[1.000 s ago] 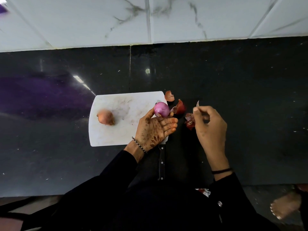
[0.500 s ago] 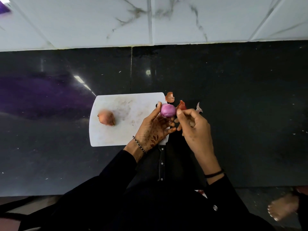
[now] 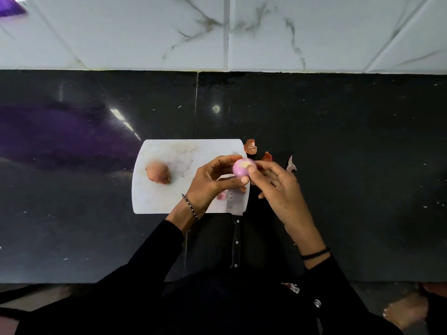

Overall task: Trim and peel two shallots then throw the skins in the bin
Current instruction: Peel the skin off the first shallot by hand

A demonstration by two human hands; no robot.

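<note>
Cradling peeled pink shallot (image 3: pixel 240 166) in curled left hand (image 3: pixel 210 183), pinched it with right hand (image 3: pixel 278 187) at 3 o'clock of white cutting board (image 3: pixel 169 151). Had unpeeled brown shallot (image 3: pixel 158 174) at 9 o'clock, reddish skins (image 3: pixel 250 146) on black desk (image 3: pixel 350 153) at 1 o'clock.

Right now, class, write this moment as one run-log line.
left hand: holds peeled shallot | right hand: pinches it | unpeeled shallot: on cutting board | skins: on counter

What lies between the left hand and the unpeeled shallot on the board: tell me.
Nothing visible: only bare cutting board separates the left hand from the unpeeled shallot. That hand holds the peeled shallot.
</note>
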